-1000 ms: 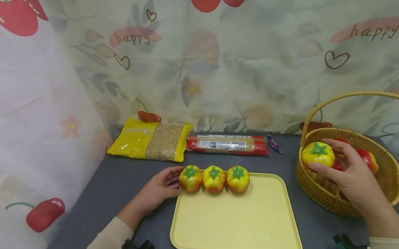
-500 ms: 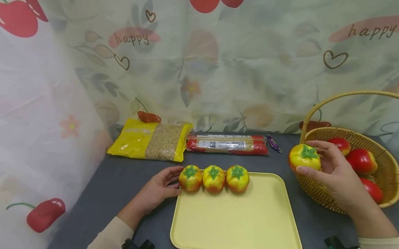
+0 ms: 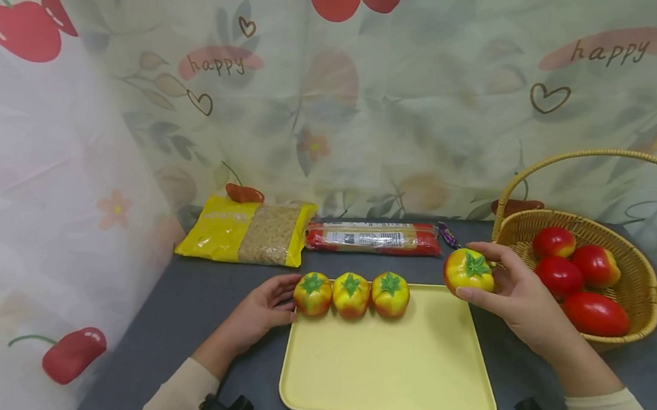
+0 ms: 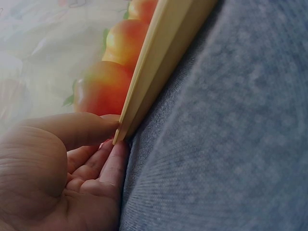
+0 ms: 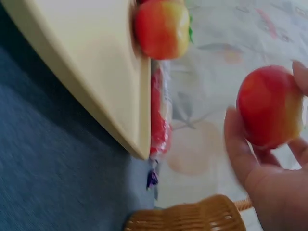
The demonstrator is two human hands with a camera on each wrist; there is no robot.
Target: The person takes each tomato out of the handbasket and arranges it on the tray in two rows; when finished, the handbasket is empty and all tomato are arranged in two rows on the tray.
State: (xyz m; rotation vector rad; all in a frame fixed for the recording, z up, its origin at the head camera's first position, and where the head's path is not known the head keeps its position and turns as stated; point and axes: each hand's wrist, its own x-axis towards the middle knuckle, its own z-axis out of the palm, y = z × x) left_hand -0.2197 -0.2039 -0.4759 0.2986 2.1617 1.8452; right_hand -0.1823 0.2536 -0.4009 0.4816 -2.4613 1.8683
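In the head view my right hand (image 3: 522,297) holds a yellow-and-red fruit with a green star-shaped top (image 3: 470,273) between thumb and fingers, raised over the far right corner of the pale yellow tray (image 3: 390,373). From the right wrist, the red underside of the held fruit (image 5: 269,107) shows, clear of the tray. My left hand (image 3: 260,310) is at the tray's far left corner; in the left wrist view its thumb and fingers pinch the tray rim (image 4: 144,72). Three matching fruits stand in a row along the far rim: left (image 3: 313,293), middle (image 3: 351,295), right (image 3: 390,295).
On the right stands a wicker basket (image 3: 647,278) with a tall handle, holding several red fruits (image 3: 596,313). Behind the tray lie a yellow bag of flakes (image 3: 246,232), a red-ended packet of noodles (image 3: 372,237) and a purple-wrapped candy (image 3: 448,234). A printed curtain hangs behind.
My right hand has carried the fruit left, out from over the basket to above the tray's far right corner. The left hand and the row of three fruits have stayed put.
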